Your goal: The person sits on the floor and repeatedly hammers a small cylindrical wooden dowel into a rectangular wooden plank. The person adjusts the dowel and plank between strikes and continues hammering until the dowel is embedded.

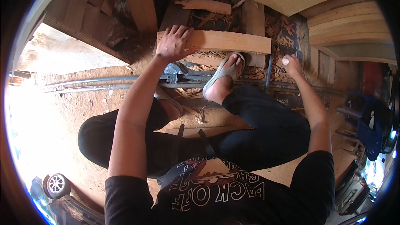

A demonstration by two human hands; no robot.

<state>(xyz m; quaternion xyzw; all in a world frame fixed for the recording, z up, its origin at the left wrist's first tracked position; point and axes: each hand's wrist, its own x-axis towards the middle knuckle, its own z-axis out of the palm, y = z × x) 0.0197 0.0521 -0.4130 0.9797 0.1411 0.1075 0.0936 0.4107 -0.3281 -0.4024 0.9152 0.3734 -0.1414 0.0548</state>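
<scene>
A short wooden board (231, 41) lies crosswise over two darker planks (253, 18). My left hand (175, 44) presses on the board's left end, fingers over its top and thumb along its near edge. To the right of the board, my right hand (293, 65) is closed around an object with a round, pale end (285, 61); the rest of it is hidden, so its kind cannot be told. My sandalled foot (229, 73) is at the board's near edge, the toes close under it.
Wood chips and splinters (282, 42) litter the floor around the planks. A broken wood piece (206, 5) lies beyond the board. Dark pipes or cables (190, 82) run across behind my feet. Stacked timber (343, 25) stands at the right, a plywood sheet (75, 50) at the left.
</scene>
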